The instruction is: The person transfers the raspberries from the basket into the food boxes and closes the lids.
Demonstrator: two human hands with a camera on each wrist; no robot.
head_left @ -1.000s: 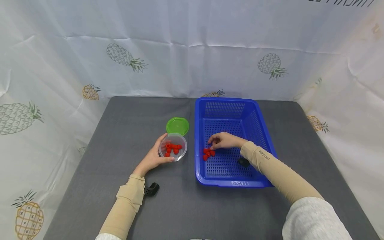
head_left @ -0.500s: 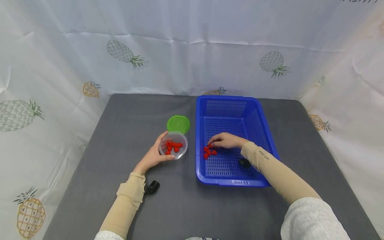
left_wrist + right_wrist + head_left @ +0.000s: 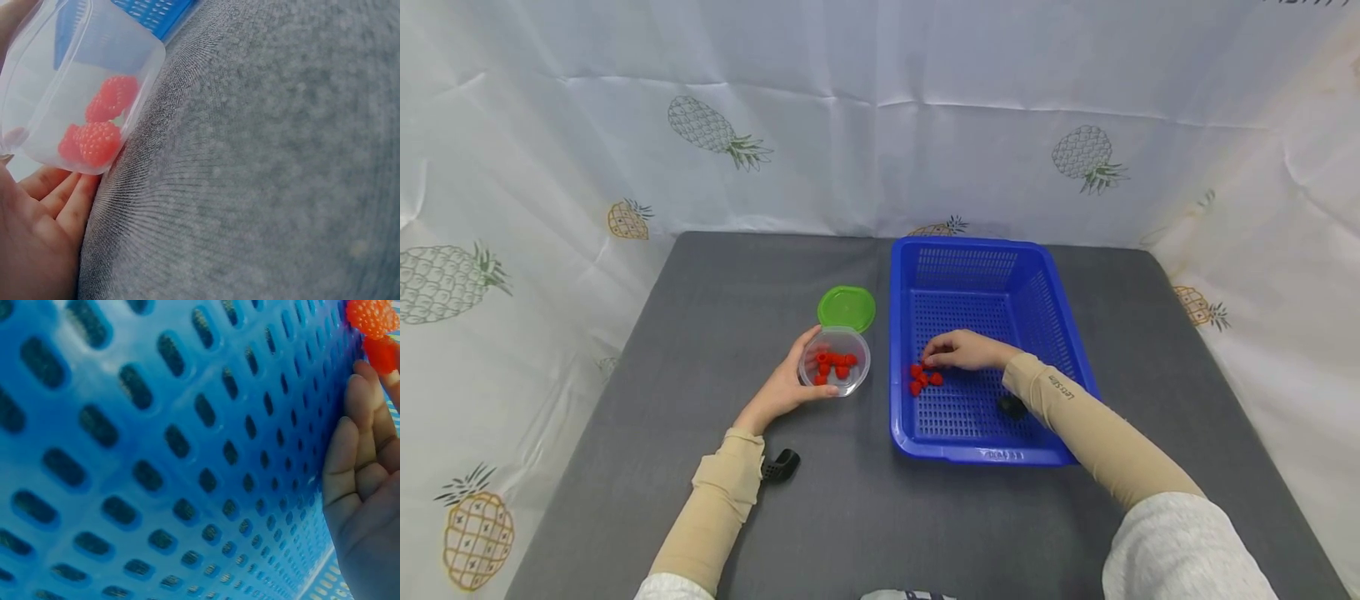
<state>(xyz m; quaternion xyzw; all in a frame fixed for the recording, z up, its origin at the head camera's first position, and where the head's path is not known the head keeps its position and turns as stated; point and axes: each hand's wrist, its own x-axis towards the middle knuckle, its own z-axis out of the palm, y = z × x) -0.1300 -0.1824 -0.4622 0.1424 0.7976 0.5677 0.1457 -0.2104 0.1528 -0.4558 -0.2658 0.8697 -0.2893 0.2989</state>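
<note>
My left hand [image 3: 784, 387] curves round the side of a clear plastic tub [image 3: 857, 381], thumb toward me and fingers on the far side. Several red raspberries [image 3: 100, 142] lie in the bottom of it. Over in the blue basket [image 3: 897, 358], my right hand [image 3: 968, 350] reaches down at the left part of the floor. Its fingertips pinch a raspberry [image 3: 381, 355], partly hidden by the fingers. More raspberries [image 3: 922, 380] lie in a small cluster just in front of these fingertips.
A green lid [image 3: 847, 308] lies flat on the grey table [image 3: 722, 308] behind the tub. Beside my left wrist is a black wrist mount [image 3: 781, 466], with another black piece [image 3: 1012, 407] under the right wrist. The basket's raised walls surround my right hand.
My right fingertips have closed in on a raspberry at the top of the cluster. The left hand keeps its grip on the tub; the head view has tilted slightly.
</note>
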